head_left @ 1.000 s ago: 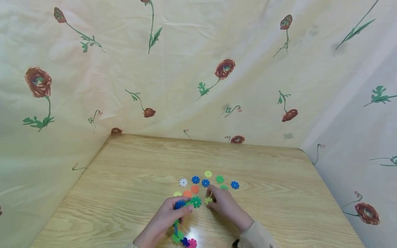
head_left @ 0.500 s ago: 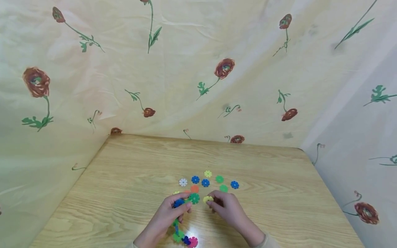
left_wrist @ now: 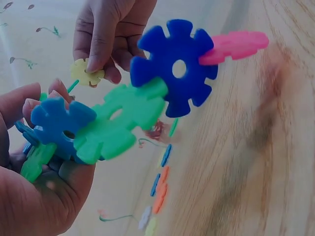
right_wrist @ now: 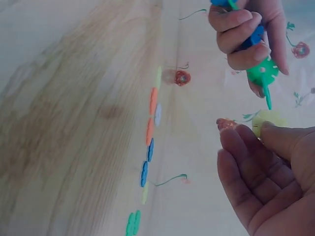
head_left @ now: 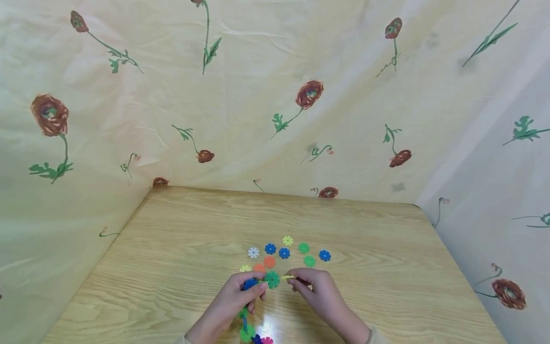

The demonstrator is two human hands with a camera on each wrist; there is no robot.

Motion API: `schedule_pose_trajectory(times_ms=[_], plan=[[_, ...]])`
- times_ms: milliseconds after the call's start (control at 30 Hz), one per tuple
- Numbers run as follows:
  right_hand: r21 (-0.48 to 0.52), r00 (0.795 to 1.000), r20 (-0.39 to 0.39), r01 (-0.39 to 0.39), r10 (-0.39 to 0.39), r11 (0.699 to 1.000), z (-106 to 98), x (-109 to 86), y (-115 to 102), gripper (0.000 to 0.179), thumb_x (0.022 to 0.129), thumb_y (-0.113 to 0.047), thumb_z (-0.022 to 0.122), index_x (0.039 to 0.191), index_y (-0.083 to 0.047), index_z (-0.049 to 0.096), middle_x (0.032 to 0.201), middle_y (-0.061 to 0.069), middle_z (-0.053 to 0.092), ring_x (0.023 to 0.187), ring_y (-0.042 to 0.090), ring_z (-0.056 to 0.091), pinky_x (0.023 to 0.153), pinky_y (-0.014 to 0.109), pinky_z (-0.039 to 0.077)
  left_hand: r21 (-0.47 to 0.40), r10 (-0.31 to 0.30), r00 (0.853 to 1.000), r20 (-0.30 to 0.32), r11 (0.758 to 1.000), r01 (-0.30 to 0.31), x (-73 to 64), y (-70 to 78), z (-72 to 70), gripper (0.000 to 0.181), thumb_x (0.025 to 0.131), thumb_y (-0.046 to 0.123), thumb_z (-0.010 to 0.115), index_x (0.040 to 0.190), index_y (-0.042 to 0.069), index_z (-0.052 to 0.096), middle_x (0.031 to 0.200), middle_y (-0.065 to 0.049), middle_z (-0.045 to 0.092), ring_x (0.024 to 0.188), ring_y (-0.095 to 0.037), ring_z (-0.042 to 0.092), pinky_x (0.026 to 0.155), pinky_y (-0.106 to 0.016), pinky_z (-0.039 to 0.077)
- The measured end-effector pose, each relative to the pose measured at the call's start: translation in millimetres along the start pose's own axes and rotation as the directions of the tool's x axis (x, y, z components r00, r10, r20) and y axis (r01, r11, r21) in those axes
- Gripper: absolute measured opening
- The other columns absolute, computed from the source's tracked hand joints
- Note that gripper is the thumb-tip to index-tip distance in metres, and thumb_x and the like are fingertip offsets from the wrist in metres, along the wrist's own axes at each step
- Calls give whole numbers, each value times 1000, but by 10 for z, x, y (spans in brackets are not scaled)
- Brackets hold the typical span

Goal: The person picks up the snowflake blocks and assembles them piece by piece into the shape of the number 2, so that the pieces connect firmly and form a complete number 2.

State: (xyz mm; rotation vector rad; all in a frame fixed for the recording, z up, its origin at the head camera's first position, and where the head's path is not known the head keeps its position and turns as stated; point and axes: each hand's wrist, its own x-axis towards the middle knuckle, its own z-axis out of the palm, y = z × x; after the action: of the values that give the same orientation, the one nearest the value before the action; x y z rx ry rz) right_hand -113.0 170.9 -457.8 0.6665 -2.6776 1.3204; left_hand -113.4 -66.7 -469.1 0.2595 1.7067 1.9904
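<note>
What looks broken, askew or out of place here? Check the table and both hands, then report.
Nothing stands out. The loose snowflake discs lie flat on the wood-grain table, the left hand holds a linked disc chain with no visible break, and the right hand pinches an undamaged-looking yellow snowflake disc.

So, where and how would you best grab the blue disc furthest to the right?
I'd probably pinch the blue disc by its notched rim, coming from above and the right: it lies flat, and the nearest green disc sits to its left.
</note>
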Motion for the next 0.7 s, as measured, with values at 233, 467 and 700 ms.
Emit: schedule_pose_trajectory(times_ms=[233, 467, 700], plan=[[-296, 958, -112, 222, -264, 929, 48, -25, -7, 24, 80, 3, 76, 98, -13, 76, 92, -4, 74, 82, 8, 69, 68, 20, 56, 13, 30, 997, 77, 999, -31, 23, -23, -12, 37, 98, 27, 60, 112, -7, 59, 82, -2, 63, 54, -6, 46, 53, -20, 49], [-422, 902, -110, 337, -417, 842, 59, -47, 12, 30, 75, 4, 79, 99, -14, 76, 90, -5, 74, 79, 9, 69, 68, 21, 56, 36, 41, 993, 112, 998, -45, 28, -31, -22, 37, 99, 27, 59, 110, -8, 58, 80, -2, 60, 54, -5, 47, 53, -20, 49], [-462, 884, -116, 355, -452, 813, 111, -50, 19, 30, 71, 5, 78, 95, -12, 76, 87, -1, 74, 75, 11, 69, 67, 21, 56, 48, 19, 995, 97, 999, -24, 36, -34, -5, 30, 99, 22, 59, 115, -3, 62, 78, -3, 58, 54, -6, 46, 51, -18, 48]])
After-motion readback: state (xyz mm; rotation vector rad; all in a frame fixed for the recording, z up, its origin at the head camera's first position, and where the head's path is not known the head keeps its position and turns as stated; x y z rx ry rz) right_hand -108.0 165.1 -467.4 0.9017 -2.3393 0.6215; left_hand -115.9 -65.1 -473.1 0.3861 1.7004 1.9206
